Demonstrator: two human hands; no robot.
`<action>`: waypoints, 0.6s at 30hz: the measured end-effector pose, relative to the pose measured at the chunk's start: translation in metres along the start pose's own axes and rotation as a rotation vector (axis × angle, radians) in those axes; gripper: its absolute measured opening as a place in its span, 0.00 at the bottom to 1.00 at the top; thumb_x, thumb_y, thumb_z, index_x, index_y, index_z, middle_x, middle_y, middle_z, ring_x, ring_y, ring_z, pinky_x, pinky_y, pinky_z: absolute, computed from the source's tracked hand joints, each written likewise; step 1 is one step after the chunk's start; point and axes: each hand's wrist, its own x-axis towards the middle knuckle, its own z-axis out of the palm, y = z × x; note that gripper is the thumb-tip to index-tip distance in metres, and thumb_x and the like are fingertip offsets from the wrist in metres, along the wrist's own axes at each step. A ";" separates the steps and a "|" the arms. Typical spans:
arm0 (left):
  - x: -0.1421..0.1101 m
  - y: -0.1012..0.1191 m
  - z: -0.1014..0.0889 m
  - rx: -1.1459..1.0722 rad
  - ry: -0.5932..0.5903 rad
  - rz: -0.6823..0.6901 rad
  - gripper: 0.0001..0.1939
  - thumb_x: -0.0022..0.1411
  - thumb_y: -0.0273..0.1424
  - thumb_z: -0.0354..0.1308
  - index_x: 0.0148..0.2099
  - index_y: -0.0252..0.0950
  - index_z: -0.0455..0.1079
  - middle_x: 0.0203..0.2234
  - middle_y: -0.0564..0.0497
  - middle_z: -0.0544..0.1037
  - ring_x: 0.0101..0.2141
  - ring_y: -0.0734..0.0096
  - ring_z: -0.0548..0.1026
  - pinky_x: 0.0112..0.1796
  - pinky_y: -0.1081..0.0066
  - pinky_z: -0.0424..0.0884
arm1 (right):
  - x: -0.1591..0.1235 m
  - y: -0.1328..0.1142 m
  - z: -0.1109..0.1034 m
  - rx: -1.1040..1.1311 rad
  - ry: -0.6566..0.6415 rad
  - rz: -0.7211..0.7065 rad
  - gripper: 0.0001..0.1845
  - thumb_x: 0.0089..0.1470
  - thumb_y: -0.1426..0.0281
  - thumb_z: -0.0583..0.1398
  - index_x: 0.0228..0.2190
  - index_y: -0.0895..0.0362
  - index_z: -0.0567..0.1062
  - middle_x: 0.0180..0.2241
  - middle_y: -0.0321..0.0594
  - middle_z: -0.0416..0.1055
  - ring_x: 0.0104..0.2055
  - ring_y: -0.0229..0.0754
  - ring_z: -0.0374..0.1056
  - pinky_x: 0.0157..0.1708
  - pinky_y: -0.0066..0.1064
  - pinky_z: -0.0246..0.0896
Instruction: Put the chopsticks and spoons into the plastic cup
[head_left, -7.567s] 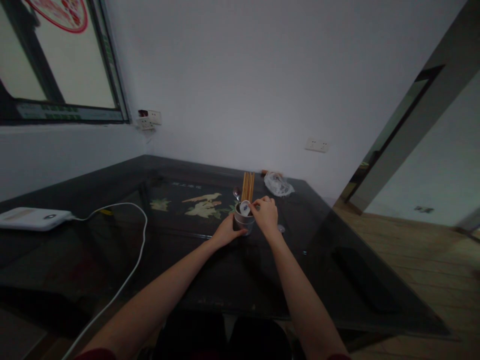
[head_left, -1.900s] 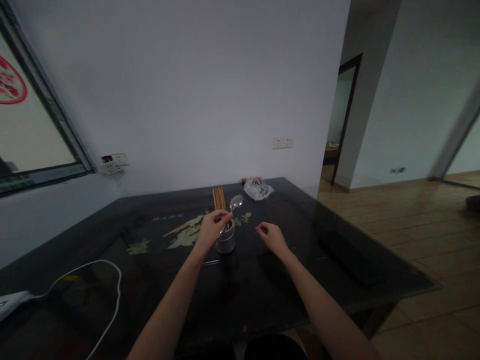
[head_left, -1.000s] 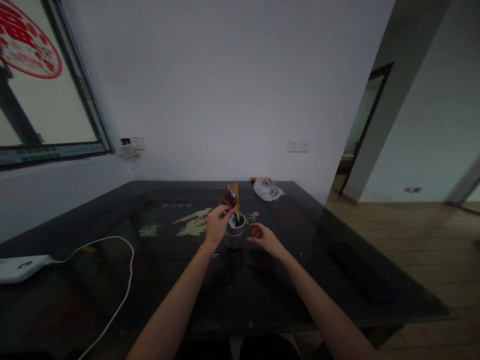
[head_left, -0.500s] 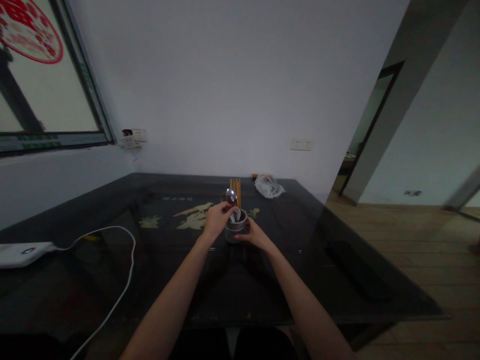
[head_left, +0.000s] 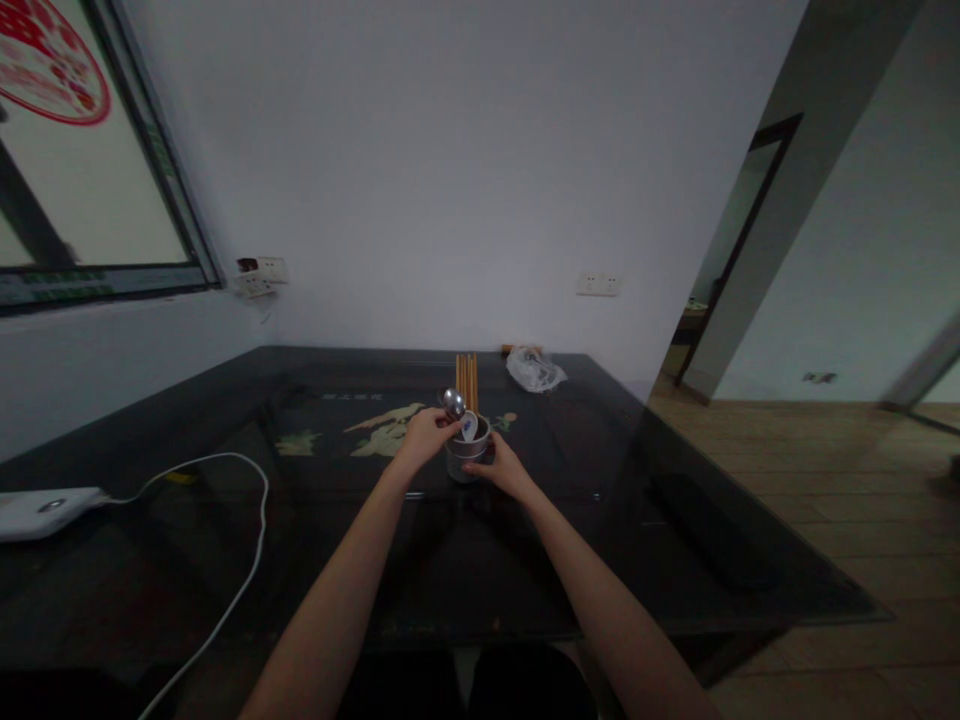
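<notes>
A round metal utensil holder (head_left: 465,466) stands upright on the dark table, with several wooden chopsticks (head_left: 466,376) rising from its far side. Inside its rim leans a white spoon (head_left: 469,427) with a blue mark. My left hand (head_left: 426,436) is closed on a shiny metal spoon (head_left: 453,402), bowl up, at the holder's left rim. How far its handle reaches into the holder is hidden. My right hand (head_left: 504,468) is wrapped round the holder's right side, thumb across its front.
A crumpled clear plastic bag (head_left: 534,370) lies at the table's (head_left: 525,590) back edge. On the left, a white power strip (head_left: 49,512) trails a white cable (head_left: 259,540). A dark flat object (head_left: 709,530) lies at the right. Wall sockets (head_left: 598,284) are behind.
The metal spoon in my left hand has shifted slightly left and down, tilting left. More of the white spoon shows. My right hand still holds the utensil holder.
</notes>
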 end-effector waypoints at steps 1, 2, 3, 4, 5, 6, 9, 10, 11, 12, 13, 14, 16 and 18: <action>0.000 -0.001 -0.001 0.007 -0.008 0.007 0.13 0.46 0.41 0.61 0.24 0.34 0.74 0.19 0.50 0.74 0.22 0.70 0.68 0.25 0.73 0.60 | 0.000 0.000 0.000 -0.008 0.003 0.001 0.40 0.32 0.68 0.70 0.50 0.57 0.65 0.43 0.44 0.71 0.43 0.46 0.68 0.46 0.41 0.63; 0.000 -0.002 -0.002 0.021 -0.015 0.014 0.13 0.46 0.40 0.61 0.24 0.34 0.74 0.19 0.50 0.74 0.22 0.70 0.68 0.24 0.73 0.60 | 0.000 0.000 0.000 -0.012 0.006 0.001 0.41 0.32 0.68 0.70 0.50 0.57 0.65 0.43 0.44 0.71 0.43 0.46 0.68 0.46 0.41 0.63; 0.000 -0.002 -0.003 0.037 -0.017 0.023 0.12 0.47 0.40 0.60 0.23 0.35 0.74 0.19 0.50 0.74 0.22 0.70 0.68 0.24 0.73 0.60 | 0.000 0.000 0.000 -0.014 0.008 0.001 0.41 0.32 0.68 0.71 0.50 0.57 0.64 0.44 0.44 0.71 0.43 0.46 0.68 0.46 0.41 0.62; 0.000 -0.001 -0.004 0.051 -0.014 0.032 0.12 0.47 0.39 0.60 0.23 0.35 0.74 0.19 0.50 0.74 0.22 0.70 0.68 0.24 0.73 0.59 | -0.001 0.000 0.001 -0.012 0.009 0.001 0.42 0.32 0.68 0.71 0.50 0.57 0.64 0.44 0.44 0.71 0.43 0.46 0.68 0.46 0.41 0.62; -0.001 0.000 -0.005 0.058 -0.007 0.041 0.11 0.47 0.39 0.60 0.23 0.35 0.74 0.19 0.50 0.74 0.22 0.70 0.68 0.25 0.73 0.59 | -0.001 0.000 0.001 -0.008 0.009 0.000 0.41 0.32 0.68 0.71 0.50 0.56 0.65 0.44 0.44 0.71 0.43 0.46 0.68 0.46 0.41 0.62; -0.002 0.001 -0.005 0.054 0.002 0.045 0.10 0.46 0.38 0.61 0.24 0.35 0.74 0.20 0.50 0.74 0.22 0.70 0.68 0.25 0.73 0.60 | -0.001 0.000 0.001 -0.003 0.007 -0.004 0.41 0.32 0.68 0.71 0.50 0.56 0.65 0.44 0.44 0.71 0.43 0.46 0.68 0.46 0.41 0.62; -0.004 0.006 -0.007 -0.043 0.044 0.034 0.09 0.44 0.37 0.62 0.24 0.36 0.74 0.20 0.49 0.75 0.22 0.69 0.68 0.25 0.73 0.60 | -0.002 -0.001 0.001 0.009 -0.002 -0.018 0.41 0.32 0.68 0.70 0.50 0.57 0.65 0.45 0.45 0.70 0.43 0.46 0.68 0.45 0.40 0.63; -0.004 0.008 -0.007 -0.077 0.056 0.025 0.09 0.43 0.36 0.63 0.24 0.35 0.74 0.20 0.49 0.75 0.22 0.69 0.68 0.25 0.73 0.60 | -0.002 -0.001 0.001 0.011 -0.003 -0.019 0.41 0.32 0.68 0.70 0.50 0.57 0.65 0.45 0.46 0.70 0.43 0.46 0.68 0.45 0.40 0.63; -0.005 0.009 -0.007 -0.098 0.063 0.020 0.09 0.42 0.36 0.63 0.24 0.35 0.73 0.20 0.49 0.75 0.22 0.70 0.68 0.24 0.73 0.60 | -0.002 -0.002 0.001 0.014 -0.002 -0.020 0.42 0.32 0.68 0.71 0.51 0.57 0.64 0.45 0.46 0.70 0.44 0.46 0.68 0.45 0.40 0.63; -0.005 0.010 -0.008 -0.103 0.062 0.017 0.09 0.42 0.36 0.63 0.24 0.35 0.73 0.19 0.50 0.74 0.22 0.70 0.67 0.24 0.73 0.60 | -0.002 -0.002 0.001 0.018 -0.002 -0.021 0.42 0.32 0.68 0.71 0.51 0.58 0.64 0.45 0.47 0.70 0.44 0.46 0.68 0.45 0.40 0.63; -0.004 0.011 -0.008 -0.095 0.057 0.017 0.09 0.42 0.36 0.63 0.24 0.35 0.73 0.19 0.50 0.74 0.21 0.70 0.67 0.24 0.73 0.60 | -0.002 -0.002 0.001 0.024 -0.001 -0.025 0.43 0.32 0.68 0.71 0.52 0.58 0.63 0.46 0.47 0.70 0.44 0.46 0.68 0.45 0.40 0.63; -0.004 0.011 -0.008 -0.079 0.047 0.020 0.09 0.43 0.36 0.63 0.24 0.35 0.73 0.19 0.51 0.73 0.21 0.71 0.66 0.24 0.73 0.60 | -0.003 -0.002 0.001 0.031 0.000 -0.030 0.43 0.32 0.68 0.71 0.52 0.58 0.63 0.46 0.47 0.70 0.45 0.47 0.68 0.45 0.40 0.63; -0.004 0.010 -0.009 -0.058 0.028 0.025 0.09 0.43 0.36 0.62 0.24 0.35 0.73 0.17 0.52 0.72 0.20 0.72 0.65 0.23 0.73 0.59 | -0.002 -0.002 0.001 0.039 -0.002 -0.044 0.43 0.33 0.68 0.70 0.52 0.58 0.63 0.46 0.47 0.70 0.46 0.47 0.68 0.46 0.40 0.63; -0.003 0.009 -0.008 -0.061 0.018 0.028 0.09 0.42 0.36 0.62 0.23 0.35 0.72 0.16 0.52 0.71 0.19 0.72 0.65 0.23 0.74 0.58 | -0.002 -0.001 0.002 0.037 -0.004 -0.047 0.43 0.33 0.68 0.70 0.52 0.57 0.63 0.47 0.46 0.70 0.46 0.47 0.68 0.47 0.41 0.62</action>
